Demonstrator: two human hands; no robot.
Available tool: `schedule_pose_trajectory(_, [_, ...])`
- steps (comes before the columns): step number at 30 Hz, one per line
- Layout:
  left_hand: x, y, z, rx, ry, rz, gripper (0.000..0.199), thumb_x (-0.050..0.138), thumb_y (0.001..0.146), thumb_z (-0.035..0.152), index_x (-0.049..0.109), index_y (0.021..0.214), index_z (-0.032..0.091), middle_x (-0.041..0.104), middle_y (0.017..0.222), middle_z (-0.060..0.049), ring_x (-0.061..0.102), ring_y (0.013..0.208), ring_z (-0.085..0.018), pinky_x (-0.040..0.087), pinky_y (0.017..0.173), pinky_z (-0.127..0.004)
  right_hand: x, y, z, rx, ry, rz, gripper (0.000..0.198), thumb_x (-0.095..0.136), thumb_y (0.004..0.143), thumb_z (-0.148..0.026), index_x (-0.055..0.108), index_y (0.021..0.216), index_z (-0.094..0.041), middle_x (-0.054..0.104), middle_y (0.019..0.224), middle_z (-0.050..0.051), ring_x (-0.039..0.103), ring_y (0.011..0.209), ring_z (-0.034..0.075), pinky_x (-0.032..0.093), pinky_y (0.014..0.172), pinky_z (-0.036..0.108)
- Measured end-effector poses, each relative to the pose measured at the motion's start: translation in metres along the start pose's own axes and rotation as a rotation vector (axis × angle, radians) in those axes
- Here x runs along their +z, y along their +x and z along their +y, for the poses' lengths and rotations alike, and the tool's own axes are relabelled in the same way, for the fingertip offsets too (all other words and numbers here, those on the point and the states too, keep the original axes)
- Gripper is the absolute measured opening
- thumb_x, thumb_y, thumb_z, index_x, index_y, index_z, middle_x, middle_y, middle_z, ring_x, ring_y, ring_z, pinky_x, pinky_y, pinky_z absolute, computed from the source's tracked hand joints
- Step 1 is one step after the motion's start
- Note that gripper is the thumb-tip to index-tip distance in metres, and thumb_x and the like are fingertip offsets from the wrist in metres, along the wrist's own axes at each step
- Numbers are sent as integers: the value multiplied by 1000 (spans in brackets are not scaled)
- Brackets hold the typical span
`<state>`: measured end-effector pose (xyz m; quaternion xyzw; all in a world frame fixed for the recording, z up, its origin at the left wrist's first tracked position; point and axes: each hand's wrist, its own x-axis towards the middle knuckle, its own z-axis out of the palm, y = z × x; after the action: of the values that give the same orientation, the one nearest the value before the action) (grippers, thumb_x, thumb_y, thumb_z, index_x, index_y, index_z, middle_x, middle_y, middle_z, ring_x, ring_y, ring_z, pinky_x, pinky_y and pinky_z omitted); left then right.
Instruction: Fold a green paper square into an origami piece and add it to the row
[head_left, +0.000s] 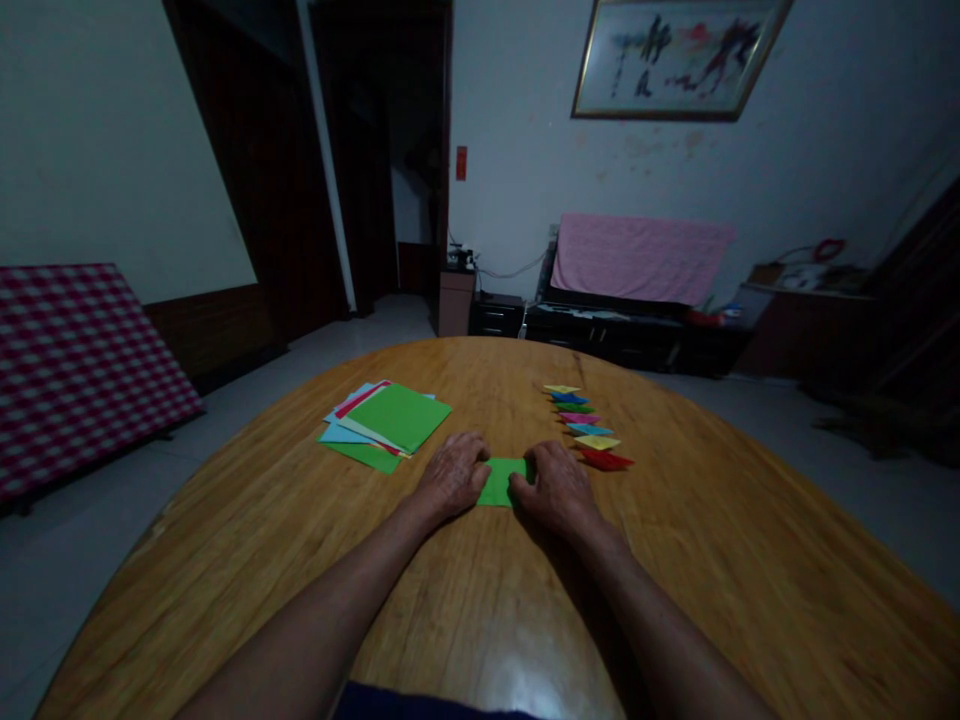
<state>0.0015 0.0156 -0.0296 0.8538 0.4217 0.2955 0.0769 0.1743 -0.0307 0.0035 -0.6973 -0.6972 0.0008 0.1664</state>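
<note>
A small folded piece of green paper (498, 483) lies on the wooden table between my hands. My left hand (456, 474) is curled at its left edge, fingers bent and touching it. At its right edge my right hand (556, 484) grips the paper, thumb on top; the other fingers are partly hidden. To the left lies a loose stack of coloured paper sheets (401, 417), a green one uppermost. A row of small folded paper shapes (588, 430) in several colours stretches away to the right, with a red one (607, 459) nearest my right hand.
The round wooden table (480, 610) has its curved far edge just beyond the papers. Past it stands a low black cabinet (600, 330) beneath a pink cloth (641, 258). A red-and-white checked panel (82, 370) is at the left.
</note>
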Motion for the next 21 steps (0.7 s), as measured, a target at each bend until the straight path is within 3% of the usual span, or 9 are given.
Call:
schedule_pose_trajectory(9, [1,0,0,-42,-7,-24,11,50,82,20,57,91,18,59,104,-7,49,110,-22,41,96,-37,5,3,1,29,11,46,14,52,78,-25,62,83,-16,58,94,9,51,86,20,32,71,30])
schedule_pose_trajectory(21, [-4,-1,5,-53,-10,-36,10,50,82,20,56,90,18,59,102,-7,50,107,-22,41,95,-36,9,7,10,-22,24,49,11,53,81,-23,62,79,-16,59,92,8,51,83,18,32,72,28])
